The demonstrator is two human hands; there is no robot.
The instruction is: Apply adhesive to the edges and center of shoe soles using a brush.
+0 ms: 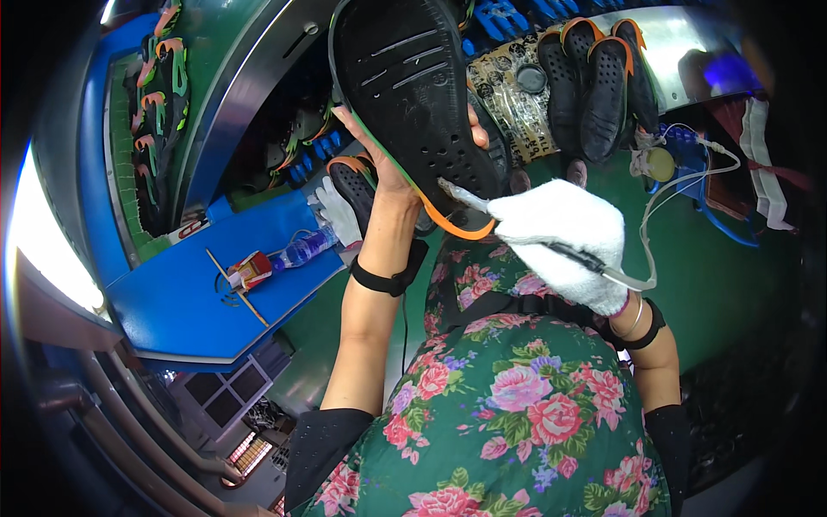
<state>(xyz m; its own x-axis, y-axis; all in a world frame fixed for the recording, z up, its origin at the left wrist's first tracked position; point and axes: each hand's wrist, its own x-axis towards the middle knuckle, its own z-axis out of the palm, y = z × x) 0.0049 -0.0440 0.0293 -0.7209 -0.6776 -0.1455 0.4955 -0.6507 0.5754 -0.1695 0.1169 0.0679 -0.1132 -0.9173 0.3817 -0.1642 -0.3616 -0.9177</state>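
Note:
My bare left hand (394, 177) grips a large black shoe sole (401, 103) from beneath. The thumb lies along its left edge, and fingertips show past its right edge. Holes dot the sole's lower part, slots cross its upper part, and its rim is green and orange. In a white knit glove, my right hand (564, 237) is closed round a brush (465, 196) with a pale, wet-looking tip. That tip touches the sole near its orange heel end. A clear hose (648, 233) runs from the brush's back end, behind the glove, up to the right.
Several black soles with orange rims (603, 95) stand at the upper right beside a tape-covered board (512, 95). More shoe parts lie on a green belt (121, 164) at left. A blue shelf (198, 297) carries a bottle (306, 248), a small red box (251, 271) and a white glove (338, 211).

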